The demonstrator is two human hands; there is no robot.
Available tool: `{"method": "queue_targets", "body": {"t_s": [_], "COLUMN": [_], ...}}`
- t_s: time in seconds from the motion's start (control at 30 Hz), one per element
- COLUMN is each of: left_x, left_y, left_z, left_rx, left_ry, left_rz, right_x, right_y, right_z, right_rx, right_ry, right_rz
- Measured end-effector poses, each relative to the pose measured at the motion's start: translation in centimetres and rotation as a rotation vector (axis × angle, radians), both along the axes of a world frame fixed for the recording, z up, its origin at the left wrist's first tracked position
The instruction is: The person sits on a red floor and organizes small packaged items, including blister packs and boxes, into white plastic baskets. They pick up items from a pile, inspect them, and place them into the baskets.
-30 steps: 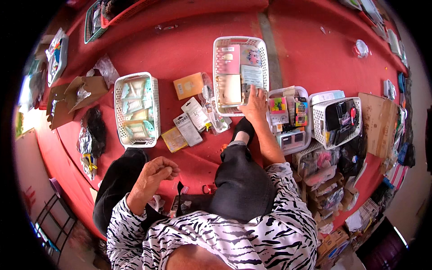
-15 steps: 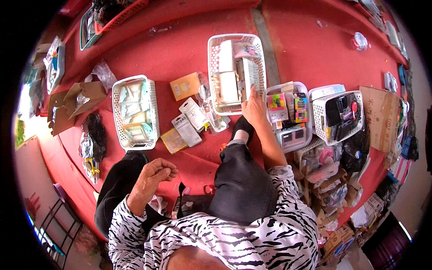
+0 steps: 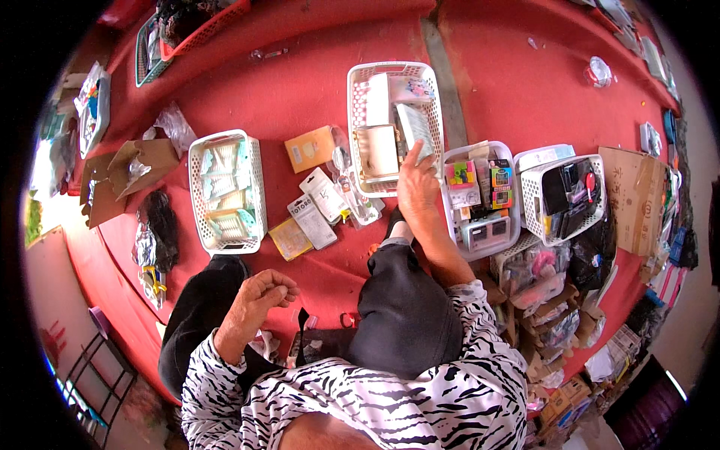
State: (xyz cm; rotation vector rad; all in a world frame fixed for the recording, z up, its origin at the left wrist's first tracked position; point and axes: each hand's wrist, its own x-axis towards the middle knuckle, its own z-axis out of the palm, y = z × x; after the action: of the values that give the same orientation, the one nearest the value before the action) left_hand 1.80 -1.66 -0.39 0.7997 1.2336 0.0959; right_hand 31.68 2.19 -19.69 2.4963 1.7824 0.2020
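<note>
My right hand (image 3: 420, 187) reaches into the far white basket (image 3: 356, 97), with its fingers closed on the near end of a pale, flat, rectangular pack (image 3: 415, 129). That pack lies slightly tilted along the basket's right side. Beside it are a cream-coloured box (image 3: 379, 150), a white box (image 3: 378, 99) and a clear packet with pink and blue bits (image 3: 412, 90). Part of the grip is hidden by the back of my hand. My left hand (image 3: 251, 300) hovers above my lap, its fingers curled in, and nothing shows in them.
Left stands a white basket (image 3: 261, 202) of pale green-and-cream packs. Between the baskets lie an orange box (image 3: 309, 148), white carded packs (image 3: 313, 222) and a yellow pack (image 3: 289, 238). A clear bin (image 3: 480, 247) and a white basket of black items (image 3: 534, 202) stand right.
My right hand has gone from a pointing finger on the pale pack to closing on its near end. The pack has turned and tilted slightly. My left hand has hardly moved.
</note>
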Motion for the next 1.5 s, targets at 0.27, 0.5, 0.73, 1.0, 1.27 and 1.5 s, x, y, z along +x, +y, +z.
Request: {"method": "queue_targets", "body": {"t_s": [0.27,0.5,0.73,1.0,1.27,1.5], "left_x": [0.0,0.4,0.4,0.6,0.2,0.4], "left_y": [-0.4,-0.4,-0.2,-0.5,-0.5,-0.2], "left_z": [-0.2,-0.2,-0.5,-0.7,-0.9,-0.7], "left_rx": [-0.002,-0.008,0.012,0.041,0.05,0.054], "left_ry": [0.018,0.002,0.006,0.033,0.063,0.047], "left_rz": [0.006,-0.025,-0.014,-0.058,-0.122,-0.125], "right_x": [1.6,0.3,-2.2,-0.8,2.7,6.1], "right_y": [-0.5,1.9,1.4,1.0,1.9,9.0], "right_z": [11.6,1.3,-1.3,-2.7,0.2,0.6], "right_rx": [0.077,0.043,-0.124,-0.285,-0.475,-0.083], "right_ry": [0.285,-0.002,-0.049,-0.147,0.473,0.56], "right_rz": [-0.121,0.021,0.098,0.294,0.224,0.298]}}
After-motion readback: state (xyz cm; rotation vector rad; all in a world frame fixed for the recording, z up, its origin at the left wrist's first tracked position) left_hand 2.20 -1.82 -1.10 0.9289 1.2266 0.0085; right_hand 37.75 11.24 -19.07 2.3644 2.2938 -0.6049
